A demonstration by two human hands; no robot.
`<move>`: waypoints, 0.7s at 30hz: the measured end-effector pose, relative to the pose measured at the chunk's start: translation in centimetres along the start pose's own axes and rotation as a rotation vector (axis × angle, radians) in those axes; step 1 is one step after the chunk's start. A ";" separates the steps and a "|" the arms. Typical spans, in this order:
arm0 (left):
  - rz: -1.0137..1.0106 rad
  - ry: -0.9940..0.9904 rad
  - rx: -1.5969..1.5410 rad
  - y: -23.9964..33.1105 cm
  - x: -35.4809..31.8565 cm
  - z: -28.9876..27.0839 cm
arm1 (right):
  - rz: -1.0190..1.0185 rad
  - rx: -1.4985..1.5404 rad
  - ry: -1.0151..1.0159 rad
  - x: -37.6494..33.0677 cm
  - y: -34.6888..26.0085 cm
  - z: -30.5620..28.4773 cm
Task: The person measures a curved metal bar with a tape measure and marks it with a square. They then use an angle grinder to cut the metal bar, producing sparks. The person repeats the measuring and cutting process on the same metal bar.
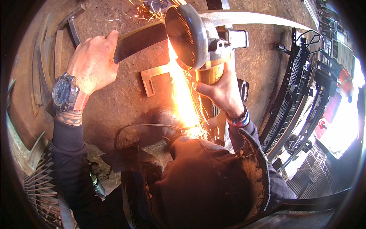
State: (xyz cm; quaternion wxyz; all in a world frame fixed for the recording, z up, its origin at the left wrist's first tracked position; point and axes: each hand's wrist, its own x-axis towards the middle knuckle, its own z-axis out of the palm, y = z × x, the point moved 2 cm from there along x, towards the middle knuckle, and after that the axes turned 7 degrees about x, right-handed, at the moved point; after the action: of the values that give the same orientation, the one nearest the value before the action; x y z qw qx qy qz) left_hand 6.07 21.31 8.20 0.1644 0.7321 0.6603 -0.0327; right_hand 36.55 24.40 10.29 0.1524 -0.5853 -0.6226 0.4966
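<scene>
My left hand [95, 61], with a dark watch on its wrist, grips the end of a flat metal bar [139, 42]. In my right hand [223, 89] is an angle grinder [212, 73] with a yellow body and a grey guard. Its disc [183, 38] stands at the bar's right-hand part, and where they meet is partly hidden by the disc and glare. A bright stream of sparks [185, 97] pours down from there toward my lap, and more fly off at the top. Below the bar lies a squared metal bracket [148, 82].
Several metal strips [45, 61] lie at the left, near rods [42, 191] at the lower left. On the right stand dark metal frames with mesh [288, 99]. A long pale strip [259, 18] crosses the top. A thin cable [146, 124] curves near my knees.
</scene>
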 end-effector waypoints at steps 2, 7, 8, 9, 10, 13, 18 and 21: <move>-0.006 -0.028 -0.012 -0.2 0.2 0.2 | -0.007 0.003 0.008 0.6 -0.1 0.1; -0.020 -0.046 -0.014 0.2 0.1 -0.3 | 0.014 -0.043 0.006 1.1 -0.4 0.0; -0.022 -0.058 -0.021 0.2 0.2 -0.2 | 0.013 -0.049 0.008 0.9 -0.4 -0.1; -0.031 -0.072 -0.024 0.1 0.2 -0.3 | 0.040 -0.036 -0.023 0.8 -0.5 -0.1; -0.022 -0.049 -0.013 0.1 0.1 -0.3 | 0.066 -0.024 -0.054 0.5 -0.5 -0.1; 0.005 -0.008 0.008 0.1 -0.1 -0.3 | 0.103 0.013 -0.087 -0.3 0.1 -0.2; -0.004 -0.049 -0.013 -0.2 0.2 0.1 | 0.145 0.057 -0.120 -1.3 0.4 -0.3; -0.012 -0.059 -0.020 -0.3 0.2 0.1 | 0.109 0.046 -0.098 -1.1 0.5 -0.2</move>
State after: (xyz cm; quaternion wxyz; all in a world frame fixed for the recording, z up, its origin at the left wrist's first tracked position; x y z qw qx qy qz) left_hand 5.85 21.49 7.97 0.1909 0.7252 0.6598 -0.0488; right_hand 37.32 23.41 10.45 0.1079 -0.5896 -0.5848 0.5466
